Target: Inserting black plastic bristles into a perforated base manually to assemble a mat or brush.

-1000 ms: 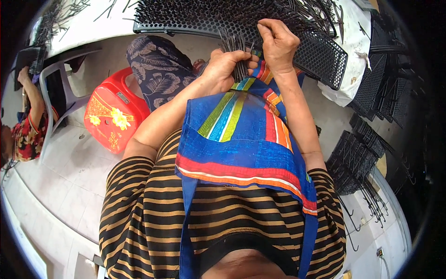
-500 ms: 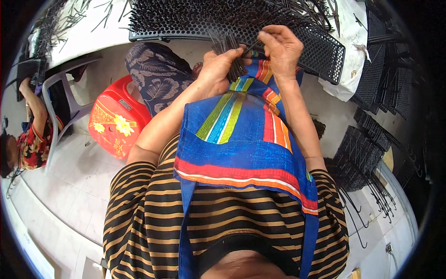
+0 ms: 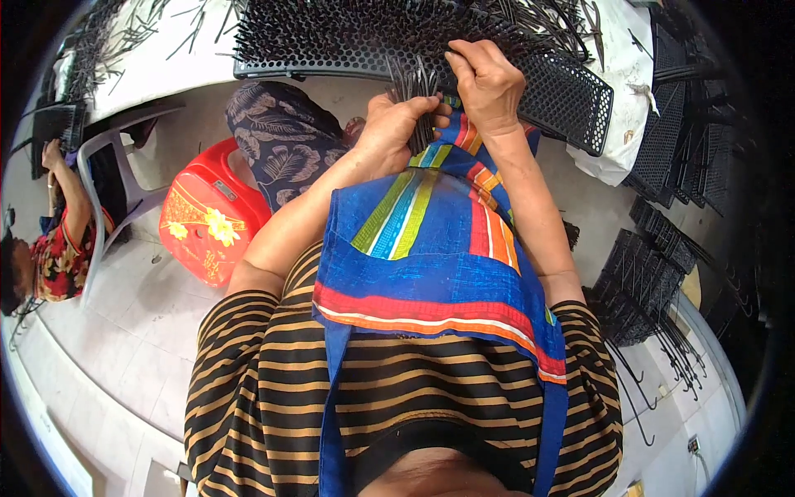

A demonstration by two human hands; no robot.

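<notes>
My left hand (image 3: pixel 393 126) is closed round a bundle of thin black strips (image 3: pixel 423 116), their tips fanning upward just before the near edge of a perforated black rack (image 3: pixel 571 95). Many short black pieces stand packed in the rack's holes, while its right end shows bare holes. Over the near edge of the rack, to the right of the bundle, my right hand (image 3: pixel 490 87) has its thumb and fingers pinched together. Anything between those fingertips is too small to make out against the dark rack.
The rack lies on a table with a white cover (image 3: pixel 186 50), where loose black strips are scattered. A red stool (image 3: pixel 207 211) stands at left; beyond it sits another person (image 3: pixel 70 240) by a pale chair. Black mesh racks (image 3: pixel 633 286) with hooks hang at right.
My right hand has shifted slightly left and forward over the rack; the dark strip seen at its fingertips before no longer shows. The bundle in my left hand stands more upright.
</notes>
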